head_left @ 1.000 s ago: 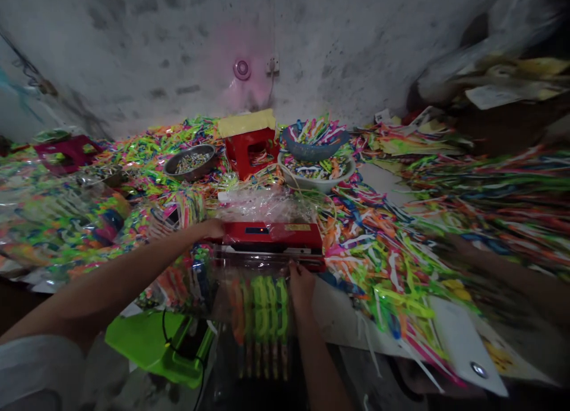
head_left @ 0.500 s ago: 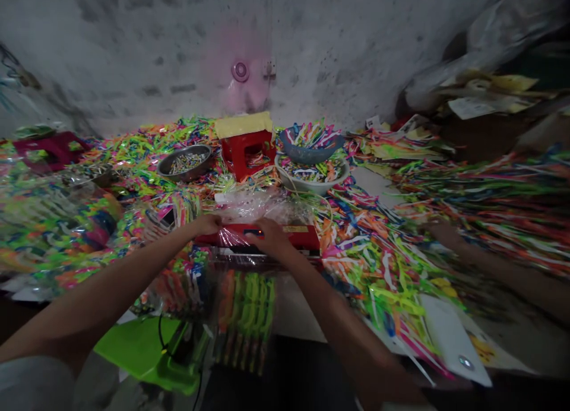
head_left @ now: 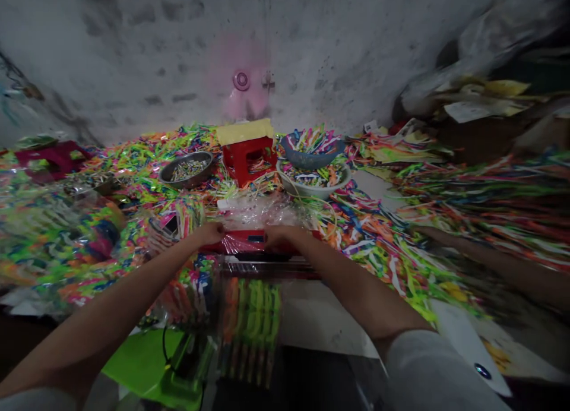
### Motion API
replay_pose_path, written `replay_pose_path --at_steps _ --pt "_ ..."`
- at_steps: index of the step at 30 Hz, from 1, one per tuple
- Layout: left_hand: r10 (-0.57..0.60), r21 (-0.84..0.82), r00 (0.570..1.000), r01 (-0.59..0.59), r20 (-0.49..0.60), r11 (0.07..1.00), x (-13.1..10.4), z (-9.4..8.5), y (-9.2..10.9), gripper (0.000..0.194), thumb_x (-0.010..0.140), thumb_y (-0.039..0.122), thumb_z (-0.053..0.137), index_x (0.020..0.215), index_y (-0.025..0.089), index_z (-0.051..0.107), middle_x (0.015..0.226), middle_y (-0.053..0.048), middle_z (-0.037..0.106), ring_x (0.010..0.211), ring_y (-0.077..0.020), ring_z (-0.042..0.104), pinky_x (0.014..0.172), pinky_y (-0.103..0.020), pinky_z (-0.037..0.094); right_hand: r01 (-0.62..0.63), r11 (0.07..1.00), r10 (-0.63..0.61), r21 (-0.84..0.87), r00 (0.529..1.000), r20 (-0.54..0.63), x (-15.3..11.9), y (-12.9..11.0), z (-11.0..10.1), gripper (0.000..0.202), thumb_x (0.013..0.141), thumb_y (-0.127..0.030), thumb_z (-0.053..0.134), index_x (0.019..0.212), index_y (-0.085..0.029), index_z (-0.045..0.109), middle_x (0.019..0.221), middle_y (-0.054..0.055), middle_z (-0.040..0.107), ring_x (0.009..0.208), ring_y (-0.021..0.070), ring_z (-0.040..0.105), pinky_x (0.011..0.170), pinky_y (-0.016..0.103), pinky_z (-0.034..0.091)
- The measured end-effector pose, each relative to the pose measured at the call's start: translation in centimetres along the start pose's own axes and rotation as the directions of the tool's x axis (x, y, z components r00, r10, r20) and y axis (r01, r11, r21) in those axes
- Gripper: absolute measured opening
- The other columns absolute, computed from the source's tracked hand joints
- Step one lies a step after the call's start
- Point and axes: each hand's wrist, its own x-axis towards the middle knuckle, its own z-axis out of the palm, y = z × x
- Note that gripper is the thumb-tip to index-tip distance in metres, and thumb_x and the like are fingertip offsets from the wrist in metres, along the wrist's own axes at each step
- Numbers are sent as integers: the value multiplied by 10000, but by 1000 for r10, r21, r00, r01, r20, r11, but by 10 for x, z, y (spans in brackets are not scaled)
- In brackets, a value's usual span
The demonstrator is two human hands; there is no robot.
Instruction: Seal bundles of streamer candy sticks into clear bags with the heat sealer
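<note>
A red bag sealer [head_left: 243, 242] lies across the worktable in front of me. Over it stretches the open end of a clear plastic bag [head_left: 231, 267], whose lower part hangs toward me with orange and green plastic strips [head_left: 253, 310] inside. My left hand [head_left: 212, 231] is closed at the film's left corner, above the sealer's left end. On the other side my right hand [head_left: 276, 237] pinches the film near the sealer's middle, its fingertips partly hidden. Crumpled clear bags [head_left: 267, 209] lie just behind the sealer.
Loose coloured strips [head_left: 178, 139] cover much of the table. Behind stand a metal bowl [head_left: 186, 170], a red stool [head_left: 243, 161], a blue bowl [head_left: 312, 152] in a white basin [head_left: 314, 190], and a pink fan [head_left: 241, 80]. A co-worker's arm [head_left: 481, 253] reaches in from the right.
My right hand has shifted slightly right and turned, its fingers now closing on the film's edge. My left hand stays at the left corner. The whole view has moved a little.
</note>
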Motion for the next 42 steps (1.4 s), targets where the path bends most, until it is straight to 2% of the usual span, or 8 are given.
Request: replay_pose_path --at_steps 3,8,12,20,23,27,32,42 --pt "6 9 1000 -6 8 1000 2 0 -1 318 795 285 503 1015 151 689 1023 -106 722 939 -243 660 794 -287 482 -3 986 29 -165 987 156 -5 10 -11 144 488 -145 765 471 -164 623 471 2 635 494 161 599 591 272 486" --pt "10 13 1000 -10 26 1000 2 -1 0 339 815 299 485 1022 126 689 1017 -136 723 930 -268 662 797 -314 483 81 949 -39 -305 989 140 -24 16 -17 185 541 -158 749 452 -196 592 520 8 647 610 187 647 683 273 478" --pt "-1 6 1000 1 19 1000 2 -3 -1 339 819 302 483 1015 114 686 1019 -153 718 944 -281 660 812 -326 484 169 915 -138 -366 984 108 -36 22 -15 69 603 -161 739 654 -187 700 759 73 741 749 239 679 706 286 467" --pt "108 -140 991 -97 79 985 -9 -11 17 499 763 313 590 1225 124 598 1171 -118 683 1011 -249 645 858 -287 480 339 833 -336 -437 938 87 -49 30 -18 335 808 -114 556 1113 -174 679 1137 134 700 1009 262 647 841 304 418" --pt "331 -209 943 -318 29 925 -15 -6 42 695 677 340 720 1332 198 538 1271 -77 641 1106 -248 607 924 -267 444 378 798 -375 -470 921 104 -59 29 -22 317 810 -84 526 1074 -161 685 1095 132 709 994 255 643 837 299 414" --pt "436 28 898 -438 52 899 -18 1 69 268 802 278 619 1047 255 725 1037 -44 741 971 -232 661 848 -268 443 421 743 -437 -520 894 100 -83 26 -15 293 852 -85 467 1055 -129 675 1071 143 702 988 246 633 849 312 420" --pt "591 23 802 -595 83 803 -18 1 73 269 890 267 516 1036 276 742 1015 -16 755 844 -165 677 705 -212 426 396 779 -426 -486 903 53 -114 29 6 305 935 -183 425 1120 -134 663 1111 122 703 1031 232 634 906 323 439" --pt "640 -100 725 -638 257 763 -22 4 82 325 859 131 532 1112 191 728 1100 -61 731 865 -171 684 724 -192 448 302 778 -351 -550 936 17 -127 47 61 504 855 -79 428 1349 -67 532 1390 182 520 1295 264 497 1087 420 367"
